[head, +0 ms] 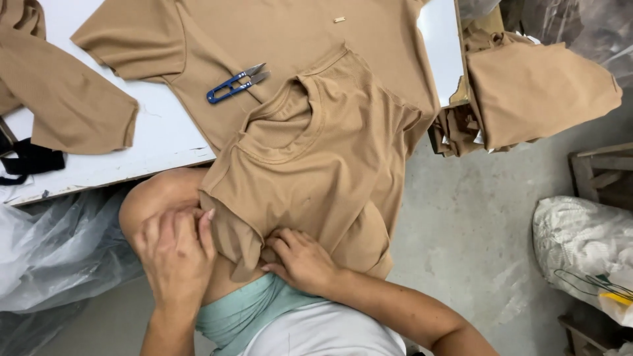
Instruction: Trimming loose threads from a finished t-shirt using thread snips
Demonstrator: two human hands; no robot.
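Note:
A tan T-shirt (330, 165) hangs from the white table's (165, 142) edge down over my lap, neck opening facing up. My left hand (175, 254) grips the shirt's left sleeve edge against my knee. My right hand (300, 260) pinches the fabric at the shirt's lower part, fingers tucked under it. Another tan shirt (264, 33) lies flat on the table beneath it, with blue-handled thread snips (234, 84) resting on top, shut.
A folded tan garment (59, 92) lies at the table's left, a black strap (30, 161) beside it. A stack of tan shirts (534, 86) sits at the right. Clear plastic sheeting (53, 257) is at my left, a white sack (587, 250) on the concrete floor at right.

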